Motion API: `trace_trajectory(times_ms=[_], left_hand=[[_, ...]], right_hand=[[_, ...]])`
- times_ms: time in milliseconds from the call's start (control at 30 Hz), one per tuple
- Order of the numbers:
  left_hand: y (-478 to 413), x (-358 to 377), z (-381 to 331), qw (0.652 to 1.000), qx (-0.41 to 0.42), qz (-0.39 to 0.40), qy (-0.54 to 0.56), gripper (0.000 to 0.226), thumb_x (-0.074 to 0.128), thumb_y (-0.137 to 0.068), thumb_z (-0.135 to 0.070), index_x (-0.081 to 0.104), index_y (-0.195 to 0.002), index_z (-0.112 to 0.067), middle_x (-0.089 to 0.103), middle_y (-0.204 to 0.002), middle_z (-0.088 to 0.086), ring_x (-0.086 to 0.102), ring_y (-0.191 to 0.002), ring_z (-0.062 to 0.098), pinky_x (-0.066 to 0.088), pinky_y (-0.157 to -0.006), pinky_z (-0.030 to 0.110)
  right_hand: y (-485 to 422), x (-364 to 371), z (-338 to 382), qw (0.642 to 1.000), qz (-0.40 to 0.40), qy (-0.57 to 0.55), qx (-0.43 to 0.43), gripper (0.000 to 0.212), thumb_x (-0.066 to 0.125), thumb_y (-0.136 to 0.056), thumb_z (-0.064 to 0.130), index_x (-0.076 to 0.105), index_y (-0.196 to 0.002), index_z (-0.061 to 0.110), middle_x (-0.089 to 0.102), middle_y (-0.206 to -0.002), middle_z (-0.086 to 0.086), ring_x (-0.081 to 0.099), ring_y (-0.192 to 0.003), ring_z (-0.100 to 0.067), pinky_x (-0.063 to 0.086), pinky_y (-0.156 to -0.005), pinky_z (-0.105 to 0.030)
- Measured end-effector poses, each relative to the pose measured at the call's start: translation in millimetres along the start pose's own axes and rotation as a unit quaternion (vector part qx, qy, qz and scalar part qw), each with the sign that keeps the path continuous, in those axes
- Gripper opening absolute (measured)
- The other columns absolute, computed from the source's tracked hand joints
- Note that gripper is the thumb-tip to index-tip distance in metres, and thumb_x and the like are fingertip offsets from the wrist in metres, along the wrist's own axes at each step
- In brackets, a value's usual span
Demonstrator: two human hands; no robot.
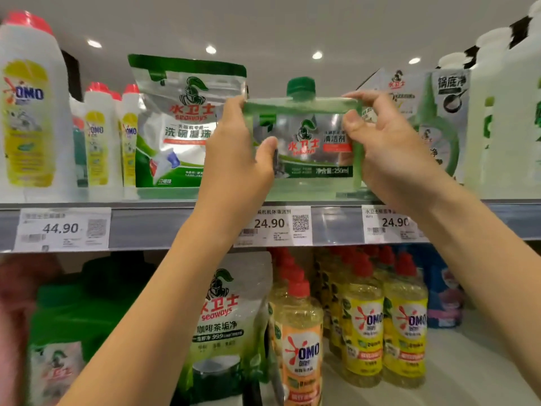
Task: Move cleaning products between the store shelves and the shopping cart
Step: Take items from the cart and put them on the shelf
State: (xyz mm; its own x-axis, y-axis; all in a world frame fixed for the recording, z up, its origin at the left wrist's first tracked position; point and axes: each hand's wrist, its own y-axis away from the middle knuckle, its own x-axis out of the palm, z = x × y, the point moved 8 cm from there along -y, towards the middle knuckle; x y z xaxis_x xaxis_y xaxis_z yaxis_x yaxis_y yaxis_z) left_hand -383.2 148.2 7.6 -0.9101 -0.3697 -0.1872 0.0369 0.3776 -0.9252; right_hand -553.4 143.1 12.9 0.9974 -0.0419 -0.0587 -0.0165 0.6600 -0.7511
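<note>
Both hands were raised to the upper shelf, clamped on one green-capped cleaner bottle. Left hand gripped its left side, thumb pressed across the front label and fingers wrapped behind, out of sight. Right hand pinched the top right corner and covered the right side, so that edge of the label was hidden. The bottle stood upright at the front edge of the shelf; its base was blurred, and it seemed to rest on the shelf, though that could not be told for sure. Its price tag read 24.90, partly covered by the left forearm.

Just beside the bottle on the left stood a silver and green pouch, its right edge hidden by the left hand. Further left were white OMO bottles, the nearest cut off by the frame. On the lower shelf yellow OMO bottles stood in rows, and a green pouch was crossed by the left forearm.
</note>
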Motion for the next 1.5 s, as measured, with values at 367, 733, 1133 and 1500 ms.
trace_trajectory(times_ms=[367,733,1133,1500], left_hand=[[6.9,8.2,-7.3,0.982,0.021,0.015,-0.186,0.071,0.062,-0.092,-0.029,0.026,-0.149,-0.007,0.025,-0.155,0.006,0.018,-0.145,0.015,0.003,-0.108,0.011],[-0.4,13.7,-2.6,0.976,-0.035,0.045,-0.211,0.070,0.068,-0.088,-0.022,0.028,-0.144,-0.009,0.029,-0.150,0.005,0.033,-0.136,0.019,0.012,-0.105,0.018],[-2.0,17.7,-1.2,0.966,-0.013,0.044,-0.256,0.078,0.063,-0.092,-0.024,0.016,-0.151,-0.008,0.006,-0.162,0.008,-0.001,-0.149,0.019,-0.008,-0.109,0.020],[41.0,-14.7,-43.6,0.992,0.089,-0.008,-0.083,0.035,0.066,-0.090,-0.026,0.058,-0.122,-0.013,0.061,-0.124,-0.002,0.053,-0.120,0.004,0.043,-0.103,0.021]], right_hand=[[3.9,8.5,1.6,0.927,0.115,0.354,-0.039,0.056,0.067,-0.086,0.041,0.033,-0.128,0.023,0.045,-0.123,0.008,0.055,-0.105,-0.005,0.046,-0.087,-0.018],[-5.3,8.8,-6.1,0.896,0.076,0.433,-0.060,0.072,0.069,-0.080,0.046,0.033,-0.137,0.021,0.046,-0.134,0.005,0.042,-0.114,-0.008,0.033,-0.090,-0.023],[-4.8,5.5,-11.6,0.900,0.060,0.426,-0.068,0.103,0.070,-0.076,0.054,0.012,-0.154,0.019,0.021,-0.160,0.001,0.025,-0.144,-0.016,0.026,-0.117,-0.038],[64.0,13.2,41.5,0.940,-0.001,0.204,-0.275,0.031,0.067,-0.090,0.016,0.056,-0.118,0.012,0.062,-0.116,-0.003,0.059,-0.112,-0.013,0.051,-0.095,-0.029]])
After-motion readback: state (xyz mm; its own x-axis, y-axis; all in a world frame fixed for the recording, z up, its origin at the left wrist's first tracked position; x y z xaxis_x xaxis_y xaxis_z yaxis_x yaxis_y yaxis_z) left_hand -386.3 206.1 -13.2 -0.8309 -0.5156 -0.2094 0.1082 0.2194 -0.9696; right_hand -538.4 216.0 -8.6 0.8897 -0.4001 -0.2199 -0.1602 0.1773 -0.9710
